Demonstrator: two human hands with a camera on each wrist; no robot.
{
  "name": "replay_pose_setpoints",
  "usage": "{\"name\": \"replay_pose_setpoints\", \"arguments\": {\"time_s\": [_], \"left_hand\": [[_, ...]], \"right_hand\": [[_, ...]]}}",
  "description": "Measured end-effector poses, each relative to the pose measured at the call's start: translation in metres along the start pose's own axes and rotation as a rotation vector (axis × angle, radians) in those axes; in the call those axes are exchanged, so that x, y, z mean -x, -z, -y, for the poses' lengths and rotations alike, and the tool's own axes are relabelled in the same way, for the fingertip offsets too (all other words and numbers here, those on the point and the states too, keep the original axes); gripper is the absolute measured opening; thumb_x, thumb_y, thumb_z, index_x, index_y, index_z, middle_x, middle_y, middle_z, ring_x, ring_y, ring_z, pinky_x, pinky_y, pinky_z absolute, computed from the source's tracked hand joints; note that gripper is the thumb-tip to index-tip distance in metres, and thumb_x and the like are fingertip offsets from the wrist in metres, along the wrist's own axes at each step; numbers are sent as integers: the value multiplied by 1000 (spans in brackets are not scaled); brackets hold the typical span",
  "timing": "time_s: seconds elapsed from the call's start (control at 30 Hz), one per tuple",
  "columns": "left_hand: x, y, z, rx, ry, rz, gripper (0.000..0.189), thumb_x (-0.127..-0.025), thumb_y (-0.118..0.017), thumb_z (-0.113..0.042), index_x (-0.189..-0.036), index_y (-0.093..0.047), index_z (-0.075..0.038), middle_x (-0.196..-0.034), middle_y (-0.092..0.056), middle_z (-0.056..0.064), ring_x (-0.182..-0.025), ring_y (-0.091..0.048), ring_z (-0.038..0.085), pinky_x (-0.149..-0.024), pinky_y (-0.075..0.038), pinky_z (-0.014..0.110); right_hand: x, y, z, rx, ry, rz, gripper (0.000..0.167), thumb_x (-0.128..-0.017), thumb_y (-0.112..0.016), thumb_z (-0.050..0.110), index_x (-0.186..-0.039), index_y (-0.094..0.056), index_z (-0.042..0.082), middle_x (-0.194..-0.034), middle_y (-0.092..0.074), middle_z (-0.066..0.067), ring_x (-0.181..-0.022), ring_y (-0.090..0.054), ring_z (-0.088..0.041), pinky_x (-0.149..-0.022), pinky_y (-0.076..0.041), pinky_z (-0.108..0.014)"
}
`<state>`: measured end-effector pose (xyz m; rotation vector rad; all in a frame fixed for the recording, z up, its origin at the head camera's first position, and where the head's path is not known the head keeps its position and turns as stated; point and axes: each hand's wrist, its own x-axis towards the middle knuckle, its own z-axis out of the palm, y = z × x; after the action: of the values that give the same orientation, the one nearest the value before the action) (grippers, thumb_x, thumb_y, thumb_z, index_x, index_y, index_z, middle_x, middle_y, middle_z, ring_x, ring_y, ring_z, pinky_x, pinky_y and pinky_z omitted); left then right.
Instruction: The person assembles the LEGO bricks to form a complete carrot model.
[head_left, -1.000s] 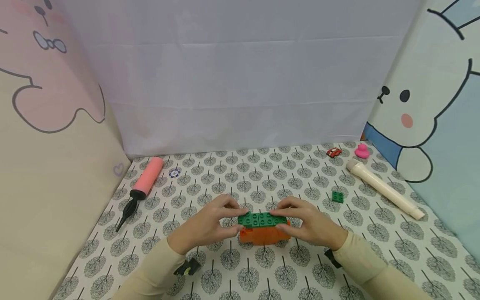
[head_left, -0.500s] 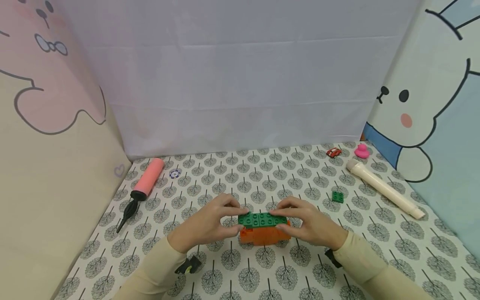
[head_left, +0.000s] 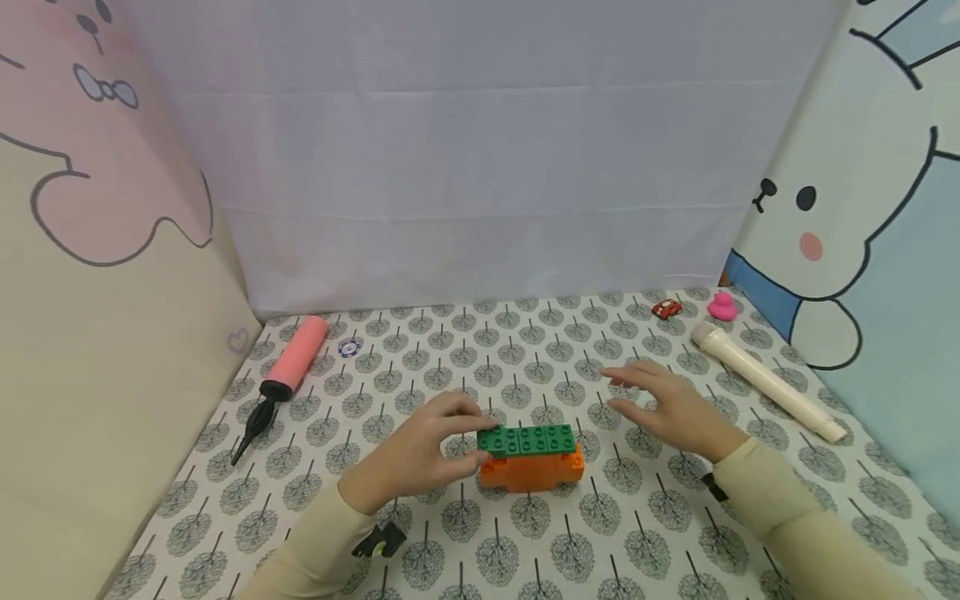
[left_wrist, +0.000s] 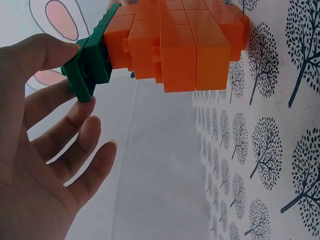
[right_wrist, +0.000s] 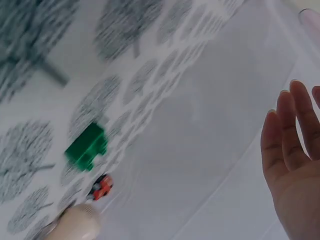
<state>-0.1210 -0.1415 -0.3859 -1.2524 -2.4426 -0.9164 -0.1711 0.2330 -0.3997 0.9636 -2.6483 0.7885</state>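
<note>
A block build stands mid-table: orange bricks (head_left: 531,473) below, a row of green bricks (head_left: 534,440) on top. My left hand (head_left: 420,454) pinches the row's left end between thumb and fingers; in the left wrist view the thumb lies on the end green brick (left_wrist: 80,75), which juts out past the orange ones. My right hand (head_left: 671,412) is in the air to the right of the build, fingers extended and holding nothing. A loose green brick (right_wrist: 87,146) shows on the table in the right wrist view; in the head view the right hand hides it.
A pink and black hand pump (head_left: 298,354) lies at the left, beside a blue-and-white chip (head_left: 349,347). At the back right are a red toy car (head_left: 667,309), a pink rubber duck (head_left: 722,306) and a long cream-coloured tube (head_left: 768,382). Cloth walls surround the table.
My right hand has let go of the green row's right end and moved right and away from me, over the loose green brick. The left hand keeps its hold; the build stays put.
</note>
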Motion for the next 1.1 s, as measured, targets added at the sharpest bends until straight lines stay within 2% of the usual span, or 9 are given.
{"name": "replay_pose_setpoints", "arguments": {"time_s": [0.2, 0.33, 0.5, 0.73, 0.8, 0.9, 1.0, 1.1], "left_hand": [[2, -2, 1, 5, 18, 0, 40, -85, -77, -20, -123, -71, -9, -111, -61, -4, -104, -53, 11, -85, -50, 27], [2, -3, 1, 9, 15, -4, 40, -85, -77, -20, -123, -71, -9, -111, -60, -5, -103, -53, 10, -85, -50, 26], [2, -3, 1, 14, 6, -11, 40, -85, -76, -19, -123, -71, -8, -111, -59, -5, -103, -52, 9, -86, -50, 25], [2, -2, 0, 25, 26, -3, 40, -86, -76, -20, -125, -70, -10, -112, -59, -5, -103, -52, 9, -86, -49, 26], [3, -2, 0, 27, 25, -3, 40, -86, -76, -20, -125, -70, -9, -112, -59, -5, -104, -53, 10, -86, -50, 27], [2, -2, 0, 29, 30, 0, 40, -86, -76, -21, -124, -70, -8, -113, -59, -4, -105, -53, 11, -88, -51, 27], [2, -2, 0, 30, 33, 0, 40, -86, -76, -20, -125, -70, -9, -113, -59, -5, -105, -53, 10, -88, -50, 27], [2, -2, 0, 33, 36, -1, 40, -86, -76, -20, -124, -70, -9, -113, -59, -5, -105, -53, 10, -88, -50, 27]], "right_hand": [[12, 16, -50, 171, -254, 144, 53, -95, -69, 26, -141, -54, 6, -134, -54, -26, -118, -53, -46, -96, -45, -65], [19, 18, -67, 222, -350, 238, 57, -91, -71, 31, -138, -56, 1, -136, -48, -36, -123, -45, -56, -100, -38, -69], [26, 17, -78, 201, -368, 277, 57, -90, -72, 32, -135, -58, 0, -132, -49, -39, -118, -48, -58, -98, -39, -70], [28, 17, -76, 127, -352, 248, 48, -94, -68, 28, -133, -61, 0, -132, -51, -37, -119, -49, -56, -100, -38, -70], [26, 16, -71, 109, -332, 222, 48, -95, -67, 31, -133, -62, 2, -129, -55, -32, -114, -55, -50, -97, -44, -66], [25, 14, -55, 79, -251, 137, 44, -95, -68, 32, -130, -66, 6, -119, -63, -17, -100, -62, -32, -84, -54, -50], [19, 11, -32, 40, -80, 8, 36, -89, -75, 21, -123, -71, 10, -107, -65, -1, -88, -58, -14, -68, -53, -34], [12, 9, -8, -31, 133, -90, 36, -83, -79, 10, -119, -74, 12, -106, -65, 4, -86, -57, -8, -67, -50, -24]]}}
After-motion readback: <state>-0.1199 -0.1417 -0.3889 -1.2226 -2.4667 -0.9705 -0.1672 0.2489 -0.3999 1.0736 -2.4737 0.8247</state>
